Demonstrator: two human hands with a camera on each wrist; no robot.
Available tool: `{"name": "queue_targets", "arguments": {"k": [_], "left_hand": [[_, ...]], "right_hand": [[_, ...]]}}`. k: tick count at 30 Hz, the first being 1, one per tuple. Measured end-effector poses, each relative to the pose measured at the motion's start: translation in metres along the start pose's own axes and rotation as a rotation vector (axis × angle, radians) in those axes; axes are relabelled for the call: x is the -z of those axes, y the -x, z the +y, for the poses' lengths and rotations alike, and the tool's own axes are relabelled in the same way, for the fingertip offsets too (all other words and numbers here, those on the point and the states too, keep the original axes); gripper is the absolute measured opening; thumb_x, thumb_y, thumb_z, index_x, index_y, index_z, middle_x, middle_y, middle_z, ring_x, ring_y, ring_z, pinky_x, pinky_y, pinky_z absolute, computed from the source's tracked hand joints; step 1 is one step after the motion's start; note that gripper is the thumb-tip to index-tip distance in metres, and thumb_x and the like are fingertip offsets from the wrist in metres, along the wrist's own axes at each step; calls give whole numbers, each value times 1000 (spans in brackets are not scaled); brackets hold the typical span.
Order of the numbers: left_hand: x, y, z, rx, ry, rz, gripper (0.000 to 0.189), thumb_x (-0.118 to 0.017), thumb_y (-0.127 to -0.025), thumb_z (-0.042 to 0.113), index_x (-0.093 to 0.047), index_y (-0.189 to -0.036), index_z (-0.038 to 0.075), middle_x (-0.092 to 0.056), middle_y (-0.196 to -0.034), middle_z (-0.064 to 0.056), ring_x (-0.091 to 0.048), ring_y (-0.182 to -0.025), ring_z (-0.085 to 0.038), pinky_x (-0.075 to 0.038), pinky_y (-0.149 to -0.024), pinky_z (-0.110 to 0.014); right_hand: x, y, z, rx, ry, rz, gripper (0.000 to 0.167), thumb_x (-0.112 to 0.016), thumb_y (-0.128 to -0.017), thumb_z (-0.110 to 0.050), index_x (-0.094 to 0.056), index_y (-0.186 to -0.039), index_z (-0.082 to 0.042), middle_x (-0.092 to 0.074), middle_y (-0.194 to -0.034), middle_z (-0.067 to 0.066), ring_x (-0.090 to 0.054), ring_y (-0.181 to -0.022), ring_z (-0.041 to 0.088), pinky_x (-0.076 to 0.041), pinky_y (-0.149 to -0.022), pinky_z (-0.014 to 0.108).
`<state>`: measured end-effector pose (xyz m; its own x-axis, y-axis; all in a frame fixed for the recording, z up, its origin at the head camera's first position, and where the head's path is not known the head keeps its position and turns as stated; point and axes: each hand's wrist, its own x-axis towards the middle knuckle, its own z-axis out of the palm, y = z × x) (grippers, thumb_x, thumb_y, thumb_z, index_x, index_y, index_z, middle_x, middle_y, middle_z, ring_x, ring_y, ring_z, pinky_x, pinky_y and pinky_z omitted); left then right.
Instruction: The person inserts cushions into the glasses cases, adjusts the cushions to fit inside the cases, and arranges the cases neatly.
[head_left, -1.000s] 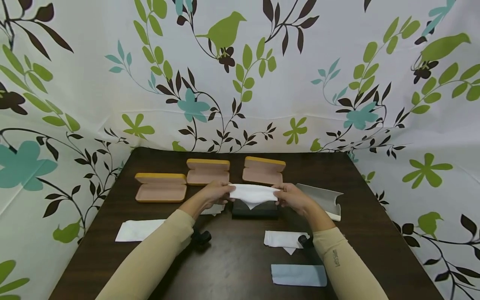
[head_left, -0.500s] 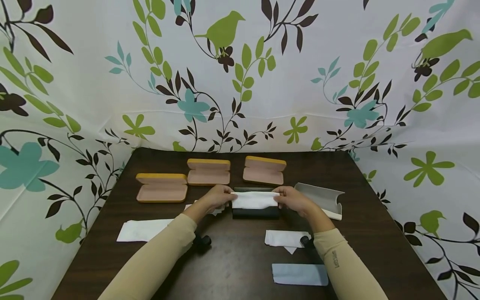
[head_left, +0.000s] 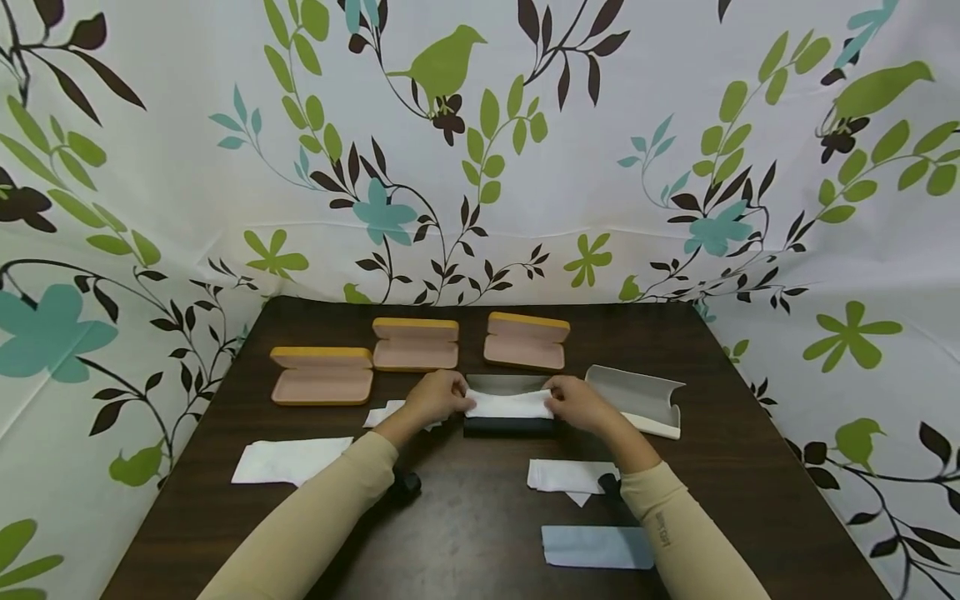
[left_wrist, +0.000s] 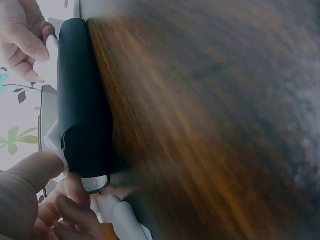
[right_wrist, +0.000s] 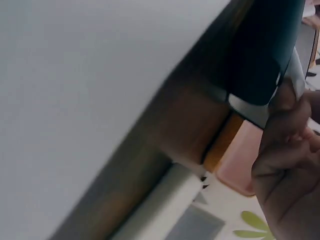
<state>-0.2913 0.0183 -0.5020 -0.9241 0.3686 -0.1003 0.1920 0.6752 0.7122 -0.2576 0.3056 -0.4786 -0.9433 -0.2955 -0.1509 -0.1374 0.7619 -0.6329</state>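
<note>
A folded white cloth (head_left: pixel 510 405) stretches between my two hands over an open dark glasses case (head_left: pixel 510 427) with a grey inside. My left hand (head_left: pixel 437 397) pinches the cloth's left end, and my right hand (head_left: pixel 576 402) pinches its right end. In the left wrist view the dark case (left_wrist: pixel 82 100) stands on the wooden table, with thumb and fingers at its near end. The right wrist view has my right hand (right_wrist: pixel 290 155) at the other end of the case (right_wrist: pixel 265 50), a bit of white cloth at the fingertips.
Open yellow cases with pink insides (head_left: pixel 322 387) (head_left: pixel 416 355) (head_left: pixel 525 352) stand at the back. An open white case with a grey inside (head_left: pixel 637 396) lies to the right. Folded white cloths (head_left: pixel 288 460) (head_left: pixel 570 476) and a blue cloth (head_left: pixel 596 547) lie on the table.
Both hands have lowered the white cloth from above the dark case down into its opening. The cloth's hanging corner no longer shows, and the case's grey lid has come into view behind it.
</note>
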Motion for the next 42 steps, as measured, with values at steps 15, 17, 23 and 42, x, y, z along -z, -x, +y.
{"name": "queue_targets", "arguments": {"k": [15,17,23,42], "left_hand": [[-12,-5,11,158,-198,61,41,-83,-82,38,-58,-99,11,-64,-91,-3,-63,-82,-24,-48,-68,-41],[-15,-7,12,187,-215,69,43,-84,-81,40,-58,-99,11,-63,-91,-3,-64,-84,-24,-49,-69,-41],[-19,-8,16,182,-249,90,45,-86,-79,40,-55,-94,10,-58,-83,-4,-61,-77,-23,-49,-65,-41],[-21,16,17,-131,-513,219,17,-79,-89,27,-67,-81,18,-63,-73,4,-63,-69,-17,-51,-52,-35]], "right_hand": [[-13,0,-10,-109,243,101,23,-69,-90,-4,-58,-110,-4,-56,-105,13,-54,-85,25,-46,-88,54],[-14,-1,-10,-112,240,115,20,-67,-88,-2,-57,-105,-6,-56,-101,11,-53,-83,26,-43,-93,61],[-16,-2,-13,-117,327,112,11,-65,-92,-7,-65,-83,-13,-58,-91,5,-53,-86,22,-40,-97,64],[-20,4,-17,-39,301,103,14,-66,-98,-12,-75,-104,-3,-65,-101,8,-63,-93,26,-52,-87,48]]}}
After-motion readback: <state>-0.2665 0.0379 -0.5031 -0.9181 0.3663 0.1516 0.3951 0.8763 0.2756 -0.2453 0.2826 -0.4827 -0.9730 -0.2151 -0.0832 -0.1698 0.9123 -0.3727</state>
